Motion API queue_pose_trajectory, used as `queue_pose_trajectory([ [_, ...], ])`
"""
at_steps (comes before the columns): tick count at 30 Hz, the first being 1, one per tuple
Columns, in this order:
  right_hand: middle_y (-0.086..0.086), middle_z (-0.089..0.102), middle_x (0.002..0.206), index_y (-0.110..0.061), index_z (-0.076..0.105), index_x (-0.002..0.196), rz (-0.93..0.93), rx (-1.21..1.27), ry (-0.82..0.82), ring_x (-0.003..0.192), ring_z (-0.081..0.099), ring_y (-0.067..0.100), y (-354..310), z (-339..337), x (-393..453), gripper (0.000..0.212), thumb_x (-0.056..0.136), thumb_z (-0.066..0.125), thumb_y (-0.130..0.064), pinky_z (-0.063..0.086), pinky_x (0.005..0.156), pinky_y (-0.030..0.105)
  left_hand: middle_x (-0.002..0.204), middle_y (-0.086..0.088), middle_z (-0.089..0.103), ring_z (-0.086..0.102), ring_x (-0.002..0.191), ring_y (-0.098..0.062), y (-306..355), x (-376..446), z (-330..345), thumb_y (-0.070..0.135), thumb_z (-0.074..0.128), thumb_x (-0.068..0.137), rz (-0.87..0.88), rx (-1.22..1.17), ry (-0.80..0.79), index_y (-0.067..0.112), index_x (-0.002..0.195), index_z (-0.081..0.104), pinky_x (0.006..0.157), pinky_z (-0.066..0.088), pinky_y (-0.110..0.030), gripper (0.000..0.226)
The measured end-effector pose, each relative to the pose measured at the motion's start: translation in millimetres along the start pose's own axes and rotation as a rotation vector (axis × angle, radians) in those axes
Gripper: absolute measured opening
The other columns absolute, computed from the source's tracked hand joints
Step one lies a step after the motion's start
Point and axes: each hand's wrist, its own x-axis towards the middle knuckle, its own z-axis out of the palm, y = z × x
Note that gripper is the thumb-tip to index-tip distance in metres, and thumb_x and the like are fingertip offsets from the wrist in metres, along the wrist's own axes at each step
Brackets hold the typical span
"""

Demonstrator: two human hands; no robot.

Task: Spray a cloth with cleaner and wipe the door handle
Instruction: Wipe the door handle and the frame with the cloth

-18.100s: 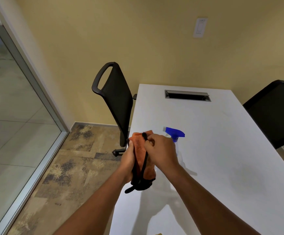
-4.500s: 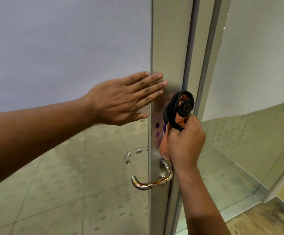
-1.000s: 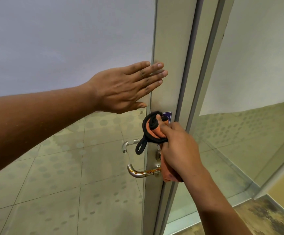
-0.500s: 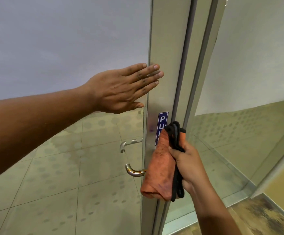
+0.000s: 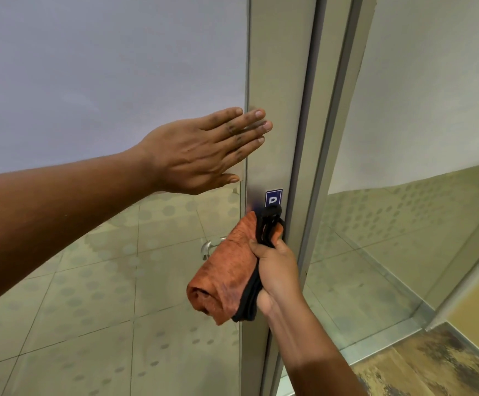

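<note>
left hand (image 5: 195, 152): lying flat with straight fingers, pressing on the glass door (image 5: 104, 81) at its metal frame (image 5: 275, 81).
right hand (image 5: 275, 270): curling round the orange cloth (image 5: 227, 270), which is hanging in front of the frame.
door handle (image 5: 208, 247): mostly hiding behind the cloth; only the far-side lever is showing through the glass.
sign (image 5: 273, 198): sitting just above the cloth.

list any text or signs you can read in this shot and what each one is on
"P" – white letter on a small blue sign stuck to the metal door frame; the letters below it are hidden behind the orange cloth gripped by the right hand.
No other text can be read.
</note>
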Motion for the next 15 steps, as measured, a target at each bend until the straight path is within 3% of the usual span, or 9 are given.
queue_pose_trajectory([
  [5,0.006,0.079,0.086,-0.033,0.081,0.070,-0.019,0.071,-0.055,0.082,0.075,0.025,-12,4,4,0.047,0.094,0.060,0.001,0.061,0.077,0.040,0.169,-0.026,-0.002,-0.004,0.158,-0.039,-2,2,-7,0.049,0.003,0.108,0.070,0.180,0.013,-0.004,0.161,-0.001,0.130,0.007,-0.050,0.074],
  [9,0.006,0.079,0.085,-0.029,0.081,0.074,-0.026,0.088,-0.134,0.077,0.076,0.022,-21,9,1,0.038,0.094,0.063,-0.002,0.062,0.069,0.038,0.168,-0.027,0.002,0.000,0.158,-0.039,-5,-4,-14,0.048,0.002,0.107,0.035,0.141,-0.032,-0.004,0.160,0.004,0.130,0.008,-0.050,0.075],
  [13,0.007,0.079,0.091,-0.027,0.078,0.090,-0.084,0.090,-0.135,0.084,0.076,0.023,-33,-2,-2,0.025,0.094,0.064,-0.006,0.062,0.074,0.041,0.167,-0.029,0.003,0.000,0.158,-0.040,-2,4,-19,0.048,0.006,0.108,0.048,0.140,-0.004,-0.005,0.160,0.005,0.130,0.009,-0.051,0.074],
  [15,0.006,0.079,0.089,-0.030,0.080,0.082,-0.085,0.071,-0.100,0.082,0.076,0.023,-29,-12,-4,0.032,0.095,0.062,-0.007,0.062,0.073,0.041,0.167,-0.028,0.003,0.000,0.158,-0.040,-2,4,-16,0.047,0.008,0.109,0.053,0.145,-0.011,-0.005,0.160,0.005,0.130,0.009,-0.051,0.073],
])
